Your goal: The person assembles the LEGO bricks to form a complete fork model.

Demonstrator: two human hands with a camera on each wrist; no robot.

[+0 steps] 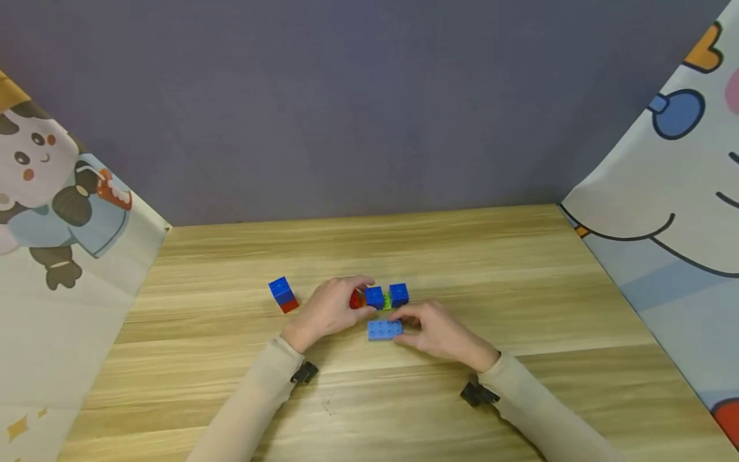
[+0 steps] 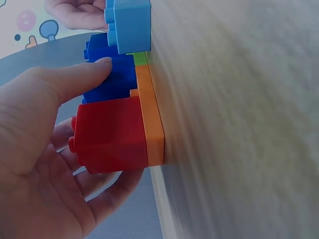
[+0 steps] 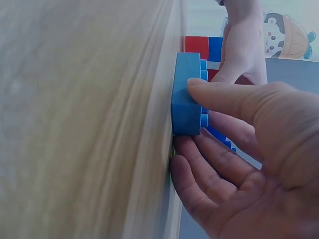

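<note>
My left hand (image 1: 335, 305) spans a low row of toy building bricks, its thumb against a dark blue brick (image 2: 119, 79) and its other fingers on the far side. That row has an orange base piece (image 2: 152, 119) with a red brick (image 2: 109, 132) at the near end in the left wrist view. A second dark blue brick (image 1: 398, 294) and a bit of green (image 1: 387, 301) show at its right. Just in front of the row, my right hand (image 1: 439, 330) pinches a light blue brick (image 1: 383, 330) by its right end, studs up, close to the tabletop.
To the left of my left hand stands a small stack (image 1: 283, 294) of dark blue over red. The wooden table (image 1: 491, 398) meets a grey back panel (image 1: 369, 115), and printed cartoon panels (image 1: 652, 192) flank both sides.
</note>
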